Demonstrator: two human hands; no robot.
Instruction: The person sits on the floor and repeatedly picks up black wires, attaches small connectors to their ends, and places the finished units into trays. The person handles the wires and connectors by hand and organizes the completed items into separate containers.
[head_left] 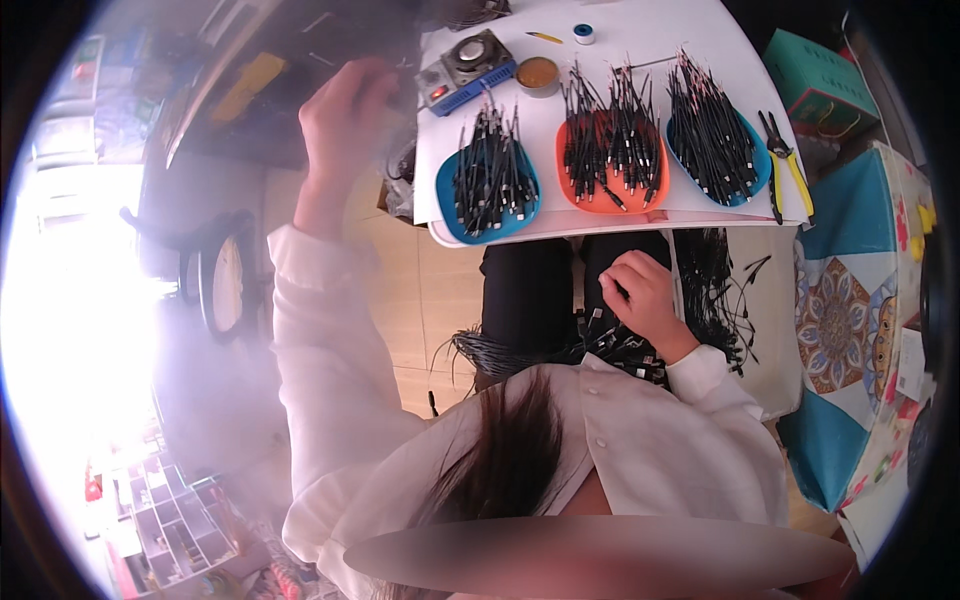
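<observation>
My left hand is raised at the upper left, out past the table's left edge. Its fingers are smeared by motion, so what they hold, if anything, does not show. Above my lap, my right hand has its fingers curled in, and whatever is inside them is hidden. Below that hand, a bundle of black cables with USB plugs lies across my thighs. Three plastic trays on the table hold short black cables with stripped wire ends: a blue tray, an orange tray and another blue tray.
The white table carries a blue heating device, a round tin of amber material, a small spool and yellow-handled wire strippers. A green box and a patterned cloth stand right. More black cables hang beside my knee.
</observation>
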